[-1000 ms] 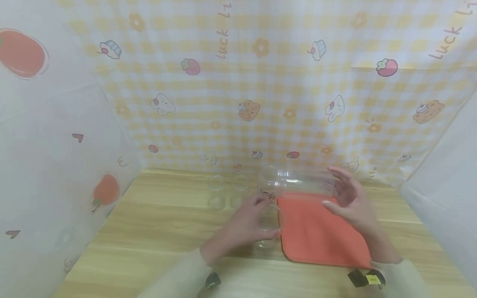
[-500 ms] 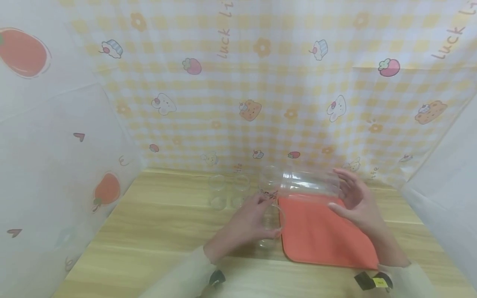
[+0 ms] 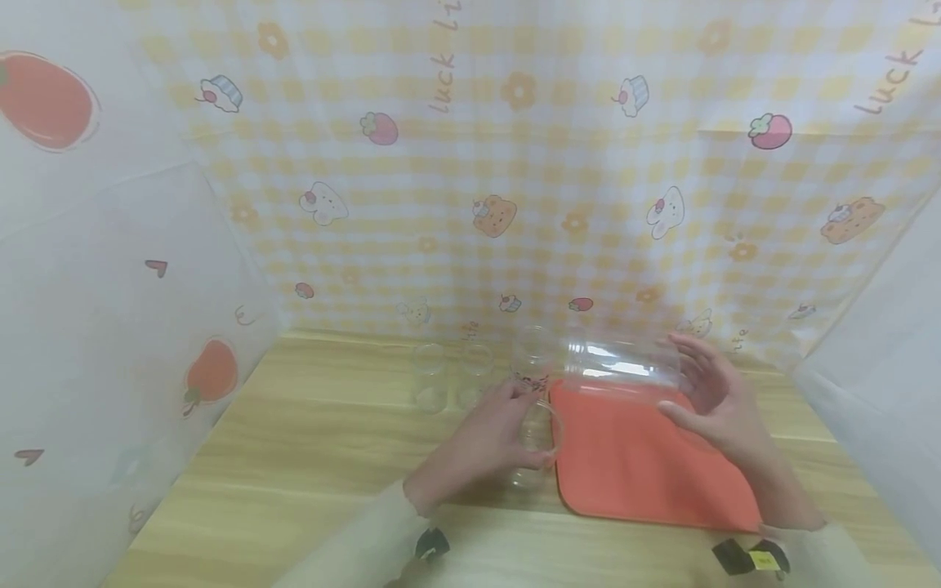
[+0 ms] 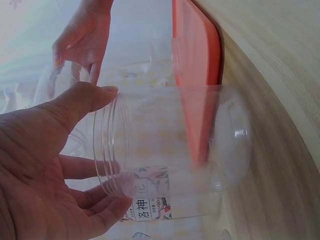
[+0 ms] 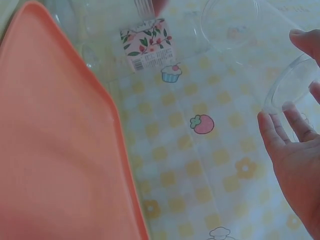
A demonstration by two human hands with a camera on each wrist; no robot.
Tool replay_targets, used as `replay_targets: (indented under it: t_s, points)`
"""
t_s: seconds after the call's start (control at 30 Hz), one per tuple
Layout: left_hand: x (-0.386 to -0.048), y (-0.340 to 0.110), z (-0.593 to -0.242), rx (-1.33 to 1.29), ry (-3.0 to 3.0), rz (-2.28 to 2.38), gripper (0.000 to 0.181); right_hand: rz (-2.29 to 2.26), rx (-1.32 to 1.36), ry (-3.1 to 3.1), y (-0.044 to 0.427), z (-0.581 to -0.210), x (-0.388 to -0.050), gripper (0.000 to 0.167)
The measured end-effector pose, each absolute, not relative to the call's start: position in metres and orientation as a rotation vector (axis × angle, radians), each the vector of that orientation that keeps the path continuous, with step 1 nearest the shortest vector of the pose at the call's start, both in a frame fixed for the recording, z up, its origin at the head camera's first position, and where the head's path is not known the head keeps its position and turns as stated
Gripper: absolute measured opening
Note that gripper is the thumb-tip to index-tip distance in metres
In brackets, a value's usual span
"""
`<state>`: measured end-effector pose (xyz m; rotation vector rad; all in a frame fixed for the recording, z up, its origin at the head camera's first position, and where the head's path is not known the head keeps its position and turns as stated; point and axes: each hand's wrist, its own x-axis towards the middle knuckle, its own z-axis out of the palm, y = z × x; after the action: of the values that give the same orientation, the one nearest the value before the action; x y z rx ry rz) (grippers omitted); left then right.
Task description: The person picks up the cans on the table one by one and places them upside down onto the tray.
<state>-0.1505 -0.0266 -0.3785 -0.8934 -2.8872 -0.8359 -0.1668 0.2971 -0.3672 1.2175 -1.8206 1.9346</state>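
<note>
The right grip (image 3: 724, 398) holds a clear jar (image 3: 625, 365) sideways, mouth leftward.

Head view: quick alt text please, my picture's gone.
The left hand grips an upright clear jar by its rim while the right hand holds a sideways jar by its base, near a red tray. Three more jars stand behind on the wooden table.

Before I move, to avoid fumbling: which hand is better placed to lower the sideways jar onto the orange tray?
Probably the right hand: it holds the sideways jar by one end, near the orange tray. The left hand grips another clear jar by its threaded rim.
</note>
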Motion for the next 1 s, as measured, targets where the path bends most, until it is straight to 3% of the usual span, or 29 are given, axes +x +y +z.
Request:
replay_targets:
  t_s: [0.47, 1.0]
  points:
    - [-0.149, -0.027, -0.373, -0.893, -2.912, -0.812, 0.090, 1.844, 0.997, -1.991, 0.308, -0.363, -0.158, 0.090]
    - [-0.151, -0.030, -0.376, -0.923, -2.891, -0.838, 0.091, 1.884, 1.132, -1.903, 0.322, -0.364, -0.159, 0.091]
